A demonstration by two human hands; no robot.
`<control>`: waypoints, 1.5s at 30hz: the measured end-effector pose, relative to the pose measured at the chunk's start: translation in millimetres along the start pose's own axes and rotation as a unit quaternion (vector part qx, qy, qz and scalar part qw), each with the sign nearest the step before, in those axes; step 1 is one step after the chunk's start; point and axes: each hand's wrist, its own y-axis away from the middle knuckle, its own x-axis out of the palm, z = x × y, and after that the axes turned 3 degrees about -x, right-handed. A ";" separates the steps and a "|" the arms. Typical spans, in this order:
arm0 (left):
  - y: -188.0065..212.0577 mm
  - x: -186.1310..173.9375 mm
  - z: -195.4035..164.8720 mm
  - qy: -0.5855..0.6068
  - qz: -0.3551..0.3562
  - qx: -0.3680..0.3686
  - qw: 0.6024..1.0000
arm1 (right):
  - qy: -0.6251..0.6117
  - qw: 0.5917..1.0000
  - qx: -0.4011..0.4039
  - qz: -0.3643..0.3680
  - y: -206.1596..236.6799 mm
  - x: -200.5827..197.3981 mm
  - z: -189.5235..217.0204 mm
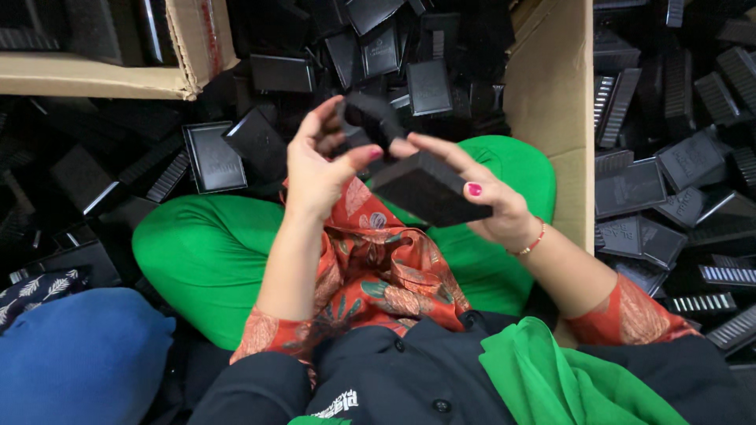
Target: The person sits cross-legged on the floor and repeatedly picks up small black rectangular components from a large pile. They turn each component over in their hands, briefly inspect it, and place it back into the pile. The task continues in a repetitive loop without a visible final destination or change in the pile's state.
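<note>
Black plastic everywhere, and I've got two pieces up over my lap: my right hand grips a flat box base from below, while my left hand pinches a smaller lid just above it. Loose boxes heap beside the cardboard carton.

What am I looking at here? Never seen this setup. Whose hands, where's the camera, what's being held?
There is no machine: a seated person works with bare hands. The single picture comes from a camera on their head, looking down at their lap. The left hand holds a small black piece; the right hand holds a flat black box just below it, and the two parts meet. Around the green-clad knees lie heaps of similar black boxes, some in a cardboard carton. A blue cushion sits at lower left.
</note>
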 end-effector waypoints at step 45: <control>48.6 -63.8 -104.0 -0.411 -0.273 0.544 0.679 | 0.469 0.860 -0.182 0.089 2.3 16.0 -25.6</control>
